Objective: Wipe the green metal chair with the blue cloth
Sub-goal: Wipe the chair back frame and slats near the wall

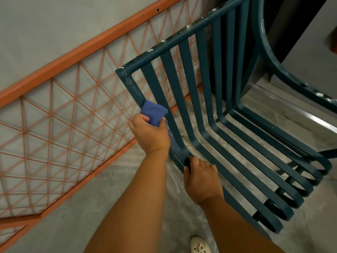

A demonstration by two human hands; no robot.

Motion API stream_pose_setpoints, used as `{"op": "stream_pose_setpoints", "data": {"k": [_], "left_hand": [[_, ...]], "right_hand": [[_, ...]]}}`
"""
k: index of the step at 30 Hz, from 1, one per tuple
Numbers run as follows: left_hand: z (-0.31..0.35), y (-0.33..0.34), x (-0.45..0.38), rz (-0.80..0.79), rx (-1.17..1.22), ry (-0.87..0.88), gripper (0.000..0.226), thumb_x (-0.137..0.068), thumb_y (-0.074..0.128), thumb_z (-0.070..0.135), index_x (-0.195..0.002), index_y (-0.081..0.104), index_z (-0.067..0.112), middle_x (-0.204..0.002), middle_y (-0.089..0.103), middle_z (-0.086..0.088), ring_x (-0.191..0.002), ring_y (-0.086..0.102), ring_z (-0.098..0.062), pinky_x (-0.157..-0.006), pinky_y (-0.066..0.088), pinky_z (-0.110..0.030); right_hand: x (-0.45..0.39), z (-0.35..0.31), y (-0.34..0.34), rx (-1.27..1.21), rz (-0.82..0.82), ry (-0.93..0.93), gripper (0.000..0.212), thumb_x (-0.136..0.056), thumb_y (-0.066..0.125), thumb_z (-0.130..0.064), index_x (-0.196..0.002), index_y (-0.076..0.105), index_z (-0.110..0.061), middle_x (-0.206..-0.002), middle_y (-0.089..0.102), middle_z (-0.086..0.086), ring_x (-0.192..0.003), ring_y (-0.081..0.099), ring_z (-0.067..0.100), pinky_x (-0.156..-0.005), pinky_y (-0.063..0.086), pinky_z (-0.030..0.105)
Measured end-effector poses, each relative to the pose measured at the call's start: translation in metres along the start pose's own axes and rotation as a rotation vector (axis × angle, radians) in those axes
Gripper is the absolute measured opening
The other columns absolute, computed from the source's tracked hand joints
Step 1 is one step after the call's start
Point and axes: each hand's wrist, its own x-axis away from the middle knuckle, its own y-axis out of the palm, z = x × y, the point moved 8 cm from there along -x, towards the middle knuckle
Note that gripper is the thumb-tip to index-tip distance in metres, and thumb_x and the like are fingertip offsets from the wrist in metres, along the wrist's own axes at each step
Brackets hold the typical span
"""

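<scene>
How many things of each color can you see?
Green: 1, the green metal chair
Blue: 1, the blue cloth
Orange: 1, the orange mesh frame
White: 1, the white shoe
Total: 4

Grey tiled floor [116, 212]; orange lattice railing [60, 114] against a pale grey wall [54, 24].

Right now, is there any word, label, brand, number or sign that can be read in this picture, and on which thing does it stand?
None: no readable text anywhere.
The green metal chair shows only white paint flecks, no label.
The blue cloth in the left hand is plain.
The orange railing and the white shoe carry no writing.
</scene>
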Motion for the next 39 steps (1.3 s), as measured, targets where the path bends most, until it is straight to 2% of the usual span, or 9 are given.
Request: {"op": "stream_pose_setpoints", "data": {"k": [10,13,19,24,28,31,33,36,39], "left_hand": [[0.039,-0.031,-0.033,0.148,0.139,0.238,0.052,-0.061,0.088,0.022,-0.092,0.053,0.000,-0.099,0.045,-0.005,-0.077,0.045,0.004,-0.069,0.039,-0.003],[0.042,-0.030,-0.043,0.139,0.084,0.263,0.050,-0.062,0.088,0.022,-0.091,0.053,0.001,-0.099,0.045,-0.005,-0.075,0.042,-0.002,-0.069,0.037,-0.001],[0.021,-0.020,-0.040,0.128,0.052,0.170,0.043,-0.065,0.085,0.022,-0.080,0.051,0.001,-0.084,0.047,-0.006,-0.061,0.032,-0.007,-0.058,0.034,-0.001],[0.002,-0.009,-0.027,0.027,0.016,0.084,0.044,-0.066,0.085,0.027,-0.079,0.046,0.012,-0.084,0.048,-0.004,-0.063,0.040,-0.010,-0.055,0.035,-0.004],[0.004,-0.008,-0.027,-0.016,-0.002,0.025,0.047,-0.065,0.086,0.030,-0.083,0.046,0.012,-0.091,0.048,-0.004,-0.065,0.041,-0.009,-0.055,0.036,-0.004],[0.010,-0.009,-0.022,-0.036,0.057,0.006,0.047,-0.069,0.082,0.034,-0.089,0.047,0.010,-0.095,0.046,-0.002,-0.068,0.044,-0.004,-0.059,0.040,-0.003],[0.013,-0.010,-0.024,-0.034,0.113,-0.013,0.039,-0.076,0.076,0.032,-0.089,0.048,0.009,-0.096,0.045,-0.002,-0.070,0.044,-0.002,-0.061,0.042,-0.010],[0.021,-0.019,-0.038,0.012,0.085,0.040,0.031,-0.077,0.076,0.024,-0.085,0.050,0.011,-0.093,0.047,-0.003,-0.070,0.043,-0.004,-0.066,0.041,-0.017],[0.039,-0.032,-0.053,0.074,0.081,0.135,0.036,-0.070,0.082,0.022,-0.087,0.054,0.007,-0.094,0.051,-0.003,-0.073,0.046,-0.007,-0.070,0.040,-0.006]], "right_hand": [[0.000,0.000,-0.001,-0.028,-0.025,0.014,0.029,-0.101,0.027,-0.044,-0.120,0.043,-0.029,-0.117,0.059,-0.005,-0.108,0.055,0.017,-0.112,0.032,0.039],[0.000,0.000,-0.001,-0.014,-0.026,0.013,0.028,-0.100,0.027,-0.044,-0.119,0.042,-0.029,-0.114,0.060,-0.005,-0.104,0.056,0.016,-0.110,0.034,0.038],[-0.001,0.000,-0.001,-0.025,-0.021,0.011,0.028,-0.100,0.029,-0.045,-0.119,0.042,-0.030,-0.114,0.060,-0.005,-0.105,0.056,0.016,-0.110,0.035,0.038],[-0.005,-0.009,-0.015,-0.091,0.025,0.023,0.031,-0.097,0.040,-0.044,-0.122,0.044,-0.027,-0.122,0.058,-0.003,-0.112,0.054,0.017,-0.108,0.035,0.039],[-0.033,-0.065,-0.047,-0.221,0.227,-0.240,0.052,-0.097,0.048,-0.022,-0.147,0.032,-0.020,-0.149,0.042,0.002,-0.131,0.046,0.019,-0.110,0.035,0.038],[-0.057,-0.092,-0.050,-0.176,0.187,-0.277,0.050,-0.098,0.046,-0.014,-0.146,0.034,-0.020,-0.133,0.056,0.002,-0.107,0.060,0.019,-0.089,0.052,0.034],[-0.065,-0.087,-0.051,-0.076,0.141,-0.202,0.039,-0.097,0.048,-0.013,-0.136,0.043,-0.019,-0.117,0.063,0.002,-0.095,0.062,0.019,-0.075,0.049,0.027],[-0.066,-0.077,-0.055,-0.011,0.062,-0.140,0.027,-0.094,0.054,-0.014,-0.120,0.053,-0.016,-0.111,0.064,0.004,-0.093,0.064,0.021,-0.073,0.045,0.026],[-0.066,-0.078,-0.059,-0.095,0.038,-0.137,0.025,-0.092,0.055,-0.028,-0.113,0.056,-0.015,-0.105,0.065,0.004,-0.090,0.063,0.022,-0.070,0.046,0.027]]}}
